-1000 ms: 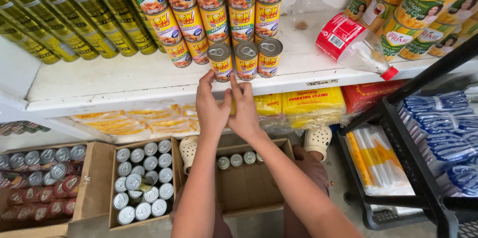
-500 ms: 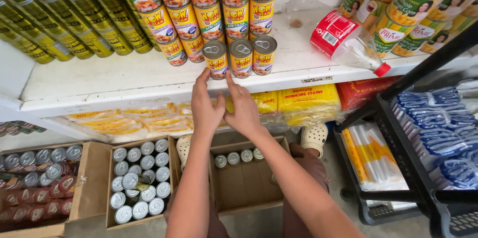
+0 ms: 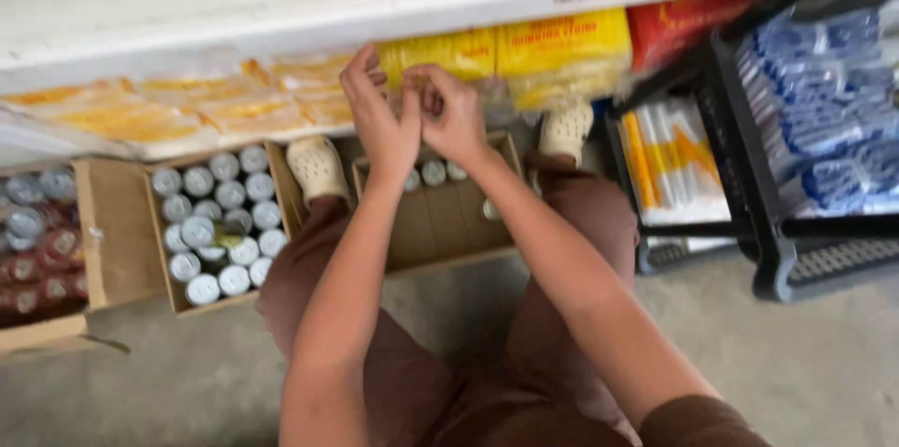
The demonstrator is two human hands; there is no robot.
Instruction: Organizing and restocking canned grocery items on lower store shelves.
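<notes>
Left hand (image 3: 379, 119) and right hand (image 3: 454, 115) are pressed together, fingers curled; what's gripped can't be told. Right below, a mostly emptied cardboard box (image 3: 440, 222) is seen.

I see both hands raised together below the edge of the white shelf (image 3: 281, 12). My left hand (image 3: 379, 115) and my right hand (image 3: 454, 115) touch each other, fingers curled; whether they hold anything is too blurred to tell. Behind them lie yellow packets (image 3: 552, 49) under the shelf, with flatter orange packets (image 3: 187, 105) to the left. Below the hands a cardboard box (image 3: 449, 222) sits on the floor, nearly empty, a few silver-topped cans (image 3: 433, 172) along its far side. A second box (image 3: 164, 241) to the left is packed with cans. A black rack (image 3: 749, 166) at right holds blue packages (image 3: 824, 110).
</notes>
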